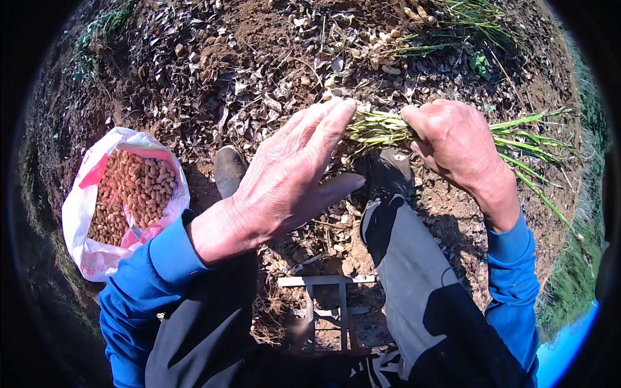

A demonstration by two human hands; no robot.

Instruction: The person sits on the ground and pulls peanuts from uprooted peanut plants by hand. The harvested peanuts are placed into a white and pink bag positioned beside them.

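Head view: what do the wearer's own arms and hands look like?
The left hand and right hand are bare: no gloves, rings or watch show. The left sleeve and right sleeve are plain blue and long, with matching blue cuffs.

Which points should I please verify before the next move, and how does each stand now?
1. Right hand closed around the stalks: ok.
2. Left hand gripping the stalks: not ok; it is open, near their left end.
3. Sack open, with peanuts visible inside: ok.
4. Left end of the stalks free of peanuts: cannot tell; the left hand partly hides it.
5. Stalks clear of the right shoe: cannot tell from this view.
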